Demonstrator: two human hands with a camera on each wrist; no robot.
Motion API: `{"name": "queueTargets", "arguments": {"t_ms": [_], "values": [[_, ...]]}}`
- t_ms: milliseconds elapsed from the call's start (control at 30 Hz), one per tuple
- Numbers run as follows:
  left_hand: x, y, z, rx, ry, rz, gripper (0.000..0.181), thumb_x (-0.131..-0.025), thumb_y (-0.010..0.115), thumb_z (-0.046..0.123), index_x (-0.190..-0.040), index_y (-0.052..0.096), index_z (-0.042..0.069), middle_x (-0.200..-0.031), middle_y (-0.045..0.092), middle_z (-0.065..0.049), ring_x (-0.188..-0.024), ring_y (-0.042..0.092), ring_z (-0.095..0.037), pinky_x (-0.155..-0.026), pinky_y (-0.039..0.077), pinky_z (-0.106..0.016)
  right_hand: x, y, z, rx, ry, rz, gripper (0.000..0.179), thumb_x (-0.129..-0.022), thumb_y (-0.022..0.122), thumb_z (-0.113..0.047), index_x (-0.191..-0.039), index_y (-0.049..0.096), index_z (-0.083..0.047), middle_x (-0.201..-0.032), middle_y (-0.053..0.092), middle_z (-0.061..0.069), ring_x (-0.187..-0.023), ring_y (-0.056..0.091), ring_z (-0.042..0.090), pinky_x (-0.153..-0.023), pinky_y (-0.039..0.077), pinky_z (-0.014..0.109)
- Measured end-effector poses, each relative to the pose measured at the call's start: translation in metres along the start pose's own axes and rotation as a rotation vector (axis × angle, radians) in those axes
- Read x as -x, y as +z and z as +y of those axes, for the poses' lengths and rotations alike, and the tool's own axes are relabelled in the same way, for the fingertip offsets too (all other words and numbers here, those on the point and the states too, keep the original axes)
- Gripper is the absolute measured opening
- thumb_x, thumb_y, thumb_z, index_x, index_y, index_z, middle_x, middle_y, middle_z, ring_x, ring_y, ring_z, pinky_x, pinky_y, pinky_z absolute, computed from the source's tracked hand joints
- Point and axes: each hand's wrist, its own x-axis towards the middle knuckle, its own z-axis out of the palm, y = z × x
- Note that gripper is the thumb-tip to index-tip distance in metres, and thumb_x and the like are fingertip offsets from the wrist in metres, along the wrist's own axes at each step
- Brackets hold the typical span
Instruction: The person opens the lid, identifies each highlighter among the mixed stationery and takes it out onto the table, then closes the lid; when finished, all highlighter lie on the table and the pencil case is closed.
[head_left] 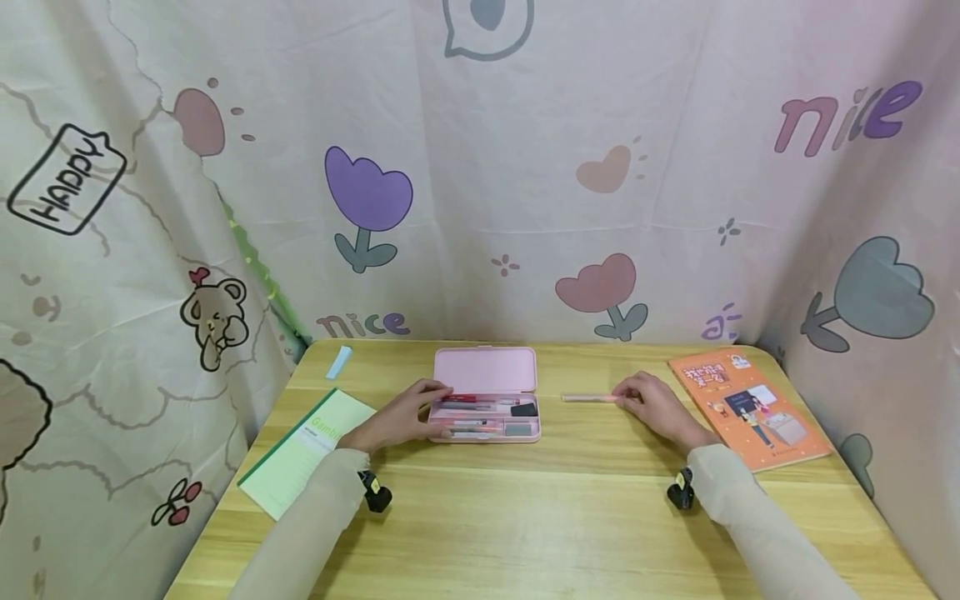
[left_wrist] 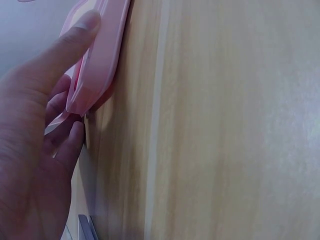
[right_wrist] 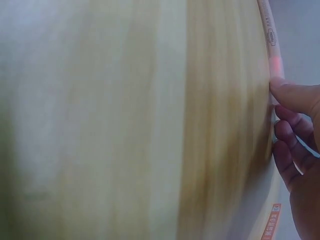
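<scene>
Pink pencil case (head_left: 486, 370), gripped by our left hand (head_left: 397, 414); pen (head_left: 587, 397), pinched by our right hand (head_left: 660, 408); notebook (head_left: 294, 457), “Gamb…”; curtain (head_left: 480, 167), “HAPPY”, “nice”.

Wood table (head_left: 525, 525) before pale cloth (head_left: 480, 167)
Printed with tulips (head_left: 369, 193) and a bear (head_left: 214, 318), the cloth hangs on three sides.

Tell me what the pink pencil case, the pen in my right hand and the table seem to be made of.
Pink pencil case: probably hard plastic, smooth with a soft sheen, judging by its rounded, evenly coloured walls.
Pen: likely plastic, given its slim, smooth, printed barrel; gloss unclear.
Table: wood or wood-look laminate, lightly shiny, given the streaked grain and pale reflections.
</scene>
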Motion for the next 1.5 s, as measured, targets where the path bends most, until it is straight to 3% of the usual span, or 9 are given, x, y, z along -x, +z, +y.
{"name": "queueTargets", "arguments": {"t_ms": [600, 833, 1000, 1167, 1500], "values": [[-0.001, 0.001, -0.001, -0.016, -0.007, 0.001, 0.091, -0.090, 0.086, 0.059, -0.166, 0.050, 0.022, -0.170, 0.042, -0.008, -0.158, 0.041, -0.037, -0.129, 0.038, -0.063, 0.002, 0.001, 0.003, -0.009, -0.003, -0.001, 0.010, -0.100, 0.080, -0.010, -0.109, 0.081, -0.008, -0.100, 0.069, 0.005, -0.091, 0.059, 0.018, -0.083, 0.052, 0.037], [0.000, 0.001, -0.002, -0.022, 0.004, 0.005, 0.093, -0.089, 0.085, 0.060, -0.166, 0.049, 0.021, -0.170, 0.042, -0.008, -0.158, 0.041, -0.037, -0.128, 0.038, -0.064, 0.001, 0.000, 0.003, -0.028, 0.032, -0.010, 0.023, -0.100, 0.082, -0.021, -0.118, 0.079, -0.007, -0.107, 0.071, 0.007, -0.094, 0.060, 0.019, -0.084, 0.053, 0.037], [-0.001, 0.001, -0.003, -0.012, 0.008, 0.001, 0.093, -0.090, 0.085, 0.061, -0.166, 0.049, 0.021, -0.170, 0.042, -0.008, -0.158, 0.041, -0.037, -0.129, 0.038, -0.063, -0.001, -0.002, -0.001, -0.032, 0.011, 0.012, 0.029, -0.099, 0.083, -0.022, -0.122, 0.078, -0.005, -0.111, 0.072, 0.009, -0.097, 0.063, 0.022, -0.087, 0.056, 0.041], [-0.001, 0.001, -0.004, -0.004, -0.001, -0.002, 0.093, -0.089, 0.085, 0.061, -0.166, 0.049, 0.022, -0.171, 0.041, -0.007, -0.159, 0.040, -0.037, -0.129, 0.037, -0.063, -0.008, 0.004, -0.021, -0.069, -0.038, 0.056, 0.029, -0.098, 0.083, -0.017, -0.124, 0.077, -0.004, -0.117, 0.073, 0.012, -0.106, 0.067, 0.028, -0.097, 0.060, 0.053], [0.000, 0.000, -0.002, -0.005, -0.006, -0.006, 0.093, -0.090, 0.084, 0.061, -0.166, 0.049, 0.023, -0.171, 0.041, -0.007, -0.159, 0.040, -0.037, -0.129, 0.037, -0.063, -0.034, 0.044, -0.096, -0.144, -0.167, -0.023, 0.023, -0.102, 0.078, -0.015, -0.122, 0.078, -0.004, -0.118, 0.076, 0.008, -0.110, 0.067, 0.025, -0.096, 0.064, 0.044]]}}
